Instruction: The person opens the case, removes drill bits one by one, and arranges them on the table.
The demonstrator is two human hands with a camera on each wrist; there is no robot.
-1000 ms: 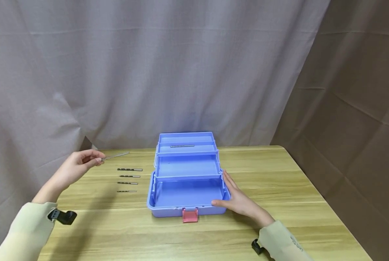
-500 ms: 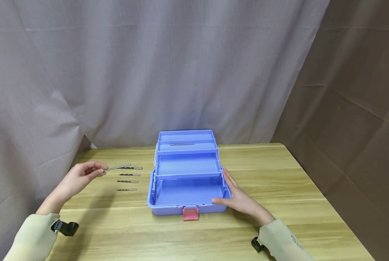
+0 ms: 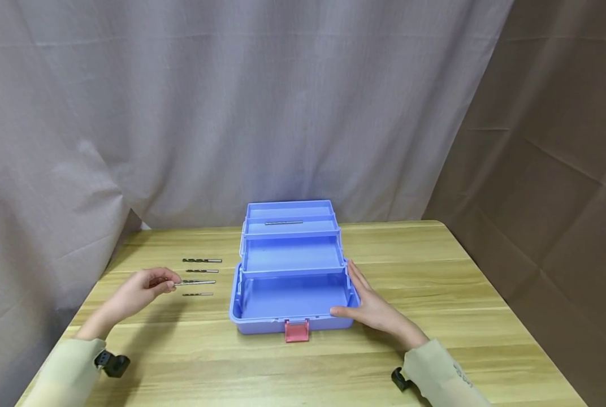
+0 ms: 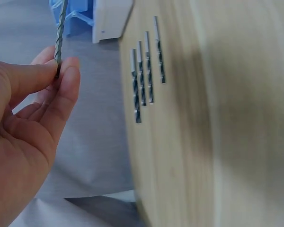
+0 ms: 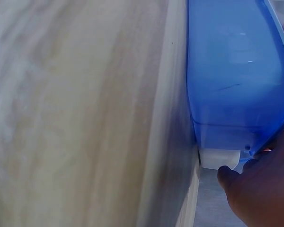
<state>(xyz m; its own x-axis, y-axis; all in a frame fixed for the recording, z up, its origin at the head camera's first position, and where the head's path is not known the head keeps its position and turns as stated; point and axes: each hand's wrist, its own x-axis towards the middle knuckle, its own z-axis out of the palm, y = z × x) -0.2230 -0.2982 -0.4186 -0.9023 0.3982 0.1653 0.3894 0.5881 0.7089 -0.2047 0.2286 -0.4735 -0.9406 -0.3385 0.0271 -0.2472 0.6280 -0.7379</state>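
Observation:
Between thumb and fingertips my left hand [image 3: 142, 290] pinches one end of a drill bit [image 4: 60, 35]. The bit points right, above the drill bits laid on the table. In the head view it overlaps the third of that row. My right hand [image 3: 376, 310] rests on the right side of a blue-violet plastic toolbox [image 3: 262, 327], its fingers extended along the side and its thumb at the front rim. The toolbox stands open with stepped trays, and another drill bit [image 3: 284, 223] lies in an upper tray. A pink latch [image 3: 297, 332] hangs at the front.
Several drill bits lie in a row left of the toolbox, including a thick far bit [image 3: 202, 260] and a thin near bit [image 3: 198, 294]. The wooden table [image 3: 262, 373] ends at a grey curtain [image 3: 206, 113] behind and a brown cloth [image 3: 547, 169] at the right.
My left hand has come nearer and slightly right with its drill bit, down past the farther bits in the row. The right hand stays at the toolbox.

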